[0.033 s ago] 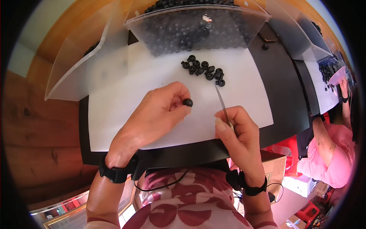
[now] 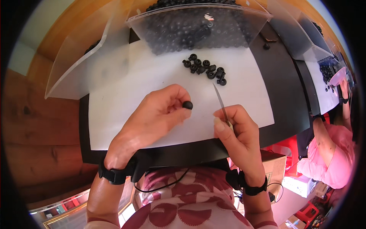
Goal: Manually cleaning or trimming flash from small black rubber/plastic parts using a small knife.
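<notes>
Our left hand (image 2: 158,112) pinches a small black round piece (image 2: 187,105) at its fingertips, above the white sheet (image 2: 122,87) on the counter. Our right hand (image 2: 236,129) grips thin metal tweezers (image 2: 221,102), tips pointing away from us. A cluster of black pieces (image 2: 204,68) lies farther off, near a clear bin (image 2: 198,26) full of them.

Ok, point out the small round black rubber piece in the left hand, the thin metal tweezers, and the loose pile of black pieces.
Black rubber piece (image 2: 187,104), head view, its middle.
Metal tweezers (image 2: 220,101), head view, mid-blade.
Loose pile (image 2: 206,68), head view, centre.
</notes>
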A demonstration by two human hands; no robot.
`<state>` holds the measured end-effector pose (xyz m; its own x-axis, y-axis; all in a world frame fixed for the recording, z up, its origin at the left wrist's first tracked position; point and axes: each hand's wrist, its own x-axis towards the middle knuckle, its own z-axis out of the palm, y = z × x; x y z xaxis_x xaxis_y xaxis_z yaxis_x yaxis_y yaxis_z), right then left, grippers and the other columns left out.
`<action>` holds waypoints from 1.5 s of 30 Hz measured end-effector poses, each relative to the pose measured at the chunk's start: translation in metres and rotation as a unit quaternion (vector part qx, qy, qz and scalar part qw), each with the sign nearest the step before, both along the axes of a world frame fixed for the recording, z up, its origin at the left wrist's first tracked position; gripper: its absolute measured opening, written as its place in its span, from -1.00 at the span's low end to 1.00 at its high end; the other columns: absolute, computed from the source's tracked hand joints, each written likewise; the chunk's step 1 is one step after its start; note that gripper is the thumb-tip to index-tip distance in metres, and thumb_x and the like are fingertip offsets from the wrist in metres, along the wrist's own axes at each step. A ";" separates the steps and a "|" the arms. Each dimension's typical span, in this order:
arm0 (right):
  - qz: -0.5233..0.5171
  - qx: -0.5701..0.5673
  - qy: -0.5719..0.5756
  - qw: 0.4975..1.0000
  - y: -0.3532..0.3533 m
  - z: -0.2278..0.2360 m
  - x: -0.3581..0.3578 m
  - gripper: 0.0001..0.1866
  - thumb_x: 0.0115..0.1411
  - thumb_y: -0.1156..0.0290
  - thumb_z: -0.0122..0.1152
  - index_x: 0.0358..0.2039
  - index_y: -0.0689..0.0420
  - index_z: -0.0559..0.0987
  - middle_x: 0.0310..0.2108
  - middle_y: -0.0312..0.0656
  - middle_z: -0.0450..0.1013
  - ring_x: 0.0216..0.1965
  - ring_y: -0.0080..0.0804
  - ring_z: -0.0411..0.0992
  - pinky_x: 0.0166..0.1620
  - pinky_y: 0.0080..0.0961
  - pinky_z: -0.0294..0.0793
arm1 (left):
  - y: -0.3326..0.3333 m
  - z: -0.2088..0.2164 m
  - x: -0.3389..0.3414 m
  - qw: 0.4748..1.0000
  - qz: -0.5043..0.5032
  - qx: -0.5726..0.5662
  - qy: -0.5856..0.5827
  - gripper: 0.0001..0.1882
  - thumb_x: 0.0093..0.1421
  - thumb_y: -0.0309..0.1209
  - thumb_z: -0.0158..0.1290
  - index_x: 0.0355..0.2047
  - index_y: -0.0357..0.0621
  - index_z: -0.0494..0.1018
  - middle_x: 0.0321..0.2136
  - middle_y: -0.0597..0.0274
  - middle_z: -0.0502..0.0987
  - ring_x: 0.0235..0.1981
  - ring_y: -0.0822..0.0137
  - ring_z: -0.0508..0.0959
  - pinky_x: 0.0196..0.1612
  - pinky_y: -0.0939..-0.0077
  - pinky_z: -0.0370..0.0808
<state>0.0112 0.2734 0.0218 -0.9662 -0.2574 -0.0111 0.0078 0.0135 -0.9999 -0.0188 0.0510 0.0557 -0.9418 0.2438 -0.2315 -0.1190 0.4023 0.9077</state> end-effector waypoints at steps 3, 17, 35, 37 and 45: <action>0.028 -0.010 0.012 0.999 -0.014 0.003 0.000 -0.81 0.36 0.41 0.20 -0.13 0.23 0.45 -0.42 -0.38 0.32 -0.41 -0.70 0.19 -0.36 -0.68 0.23 | -0.011 0.000 0.025 0.983 0.048 0.161 -0.073 -0.79 0.26 -0.40 0.22 -0.18 -0.27 0.52 -0.37 0.37 0.51 -0.39 0.52 0.47 -0.29 0.63 0.42; 0.074 -0.020 0.098 0.992 -0.066 0.000 0.002 -0.75 0.33 0.43 0.26 -0.09 0.25 0.44 -0.40 -0.30 0.38 -0.38 -0.64 0.28 -0.30 -0.65 0.35 | -0.037 -0.036 0.065 0.887 0.082 0.437 -0.127 -0.66 0.37 -0.30 0.13 -0.03 -0.36 0.51 -0.30 0.22 0.55 -0.38 0.47 0.49 -0.34 0.56 0.44; 0.083 0.046 0.168 0.981 -0.087 0.000 0.004 -0.90 0.28 0.59 0.21 -0.25 0.28 0.47 -0.37 -0.12 0.50 -0.44 -0.34 0.57 -0.36 -0.42 0.56 | -0.041 -0.053 0.058 0.866 0.109 0.477 -0.103 -0.59 0.34 -0.27 0.15 0.06 -0.30 0.41 -0.27 0.17 0.55 -0.42 0.39 0.57 -0.48 0.55 0.49; 0.080 0.011 0.149 0.986 -0.084 0.005 0.005 -0.89 0.29 0.56 0.21 -0.29 0.28 0.44 -0.39 -0.08 0.50 -0.44 -0.25 0.57 -0.36 -0.39 0.54 | -0.041 -0.053 0.057 0.873 0.097 0.470 -0.088 -0.60 0.35 -0.26 0.13 0.06 -0.27 0.42 -0.28 0.18 0.56 -0.44 0.39 0.57 -0.49 0.55 0.49; 0.061 0.003 0.165 0.984 -0.078 0.000 -0.001 -0.90 0.35 0.52 0.19 -0.24 0.26 0.46 -0.45 -0.22 0.51 -0.48 -0.58 0.56 -0.43 -0.63 0.52 | -0.023 -0.043 0.058 0.854 0.112 0.499 -0.092 -0.62 0.43 -0.22 0.03 0.01 -0.35 0.41 -0.42 0.25 0.53 -0.48 0.43 0.47 -0.44 0.56 0.39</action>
